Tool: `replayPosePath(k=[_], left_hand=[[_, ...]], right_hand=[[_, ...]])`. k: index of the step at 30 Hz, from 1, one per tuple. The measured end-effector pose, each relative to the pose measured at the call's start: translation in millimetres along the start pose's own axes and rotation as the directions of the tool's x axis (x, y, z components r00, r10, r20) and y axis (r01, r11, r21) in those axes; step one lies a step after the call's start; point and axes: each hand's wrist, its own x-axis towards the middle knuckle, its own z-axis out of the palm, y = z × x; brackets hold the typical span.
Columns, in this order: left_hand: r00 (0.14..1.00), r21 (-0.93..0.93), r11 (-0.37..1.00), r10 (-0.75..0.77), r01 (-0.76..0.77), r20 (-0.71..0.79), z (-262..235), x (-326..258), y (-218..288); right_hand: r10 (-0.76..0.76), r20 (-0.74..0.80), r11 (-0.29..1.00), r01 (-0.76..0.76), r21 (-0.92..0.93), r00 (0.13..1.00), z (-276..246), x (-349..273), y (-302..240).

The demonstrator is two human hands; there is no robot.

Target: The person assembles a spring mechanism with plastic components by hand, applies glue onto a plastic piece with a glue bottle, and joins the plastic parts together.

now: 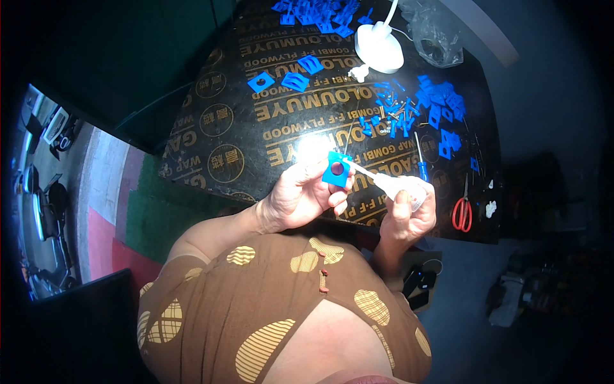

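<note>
My left hand [297, 195] is closed on a blue plastic piece [334, 178], a small square part with a round hole, held up above the near edge of the table. In my right hand [409, 217] is a small white squeeze bottle [404, 190] with a long thin nozzle [359, 169]. The nozzle points left, and its tip is at the upper edge of the blue piece; whether it touches cannot be made out. My right thumb presses against the bottle's side. Glare hides part of my left fingers.
Red-handled scissors [462, 214] and a blue-handled screwdriver [423, 170] lie to the right on the dark plywood table [236, 150]. Several blue parts [441, 96] are heaped right, more [320, 14] at the far edge. A white lamp base [378, 48] and a clear plastic bag [435, 38] stand behind.
</note>
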Motion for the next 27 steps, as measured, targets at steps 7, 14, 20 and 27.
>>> replayPosePath(k=[7,14,20,27], left_hand=[[1.000,0.025,1.000,0.000,0.000,-0.012,-1.4,-0.3,-0.3],[1.000,0.015,1.000,0.001,-0.001,-0.008,-2.0,-0.4,-0.7],[1.000,0.002,1.000,0.007,-0.007,0.003,-1.1,-0.6,-0.6],[1.000,-0.006,1.000,0.011,-0.011,0.016,-0.8,-0.7,-0.1]], right_hand=[[0.025,0.007,0.998,-0.025,0.059,1.000,4.1,-3.4,5.0],[-0.029,0.042,0.997,0.032,-0.073,0.999,9.6,-2.6,0.9],[-0.069,0.025,0.994,0.071,-0.082,0.997,12.0,-2.8,-0.4],[-0.046,0.011,0.998,0.046,-0.042,0.999,12.8,-3.3,-2.4]])
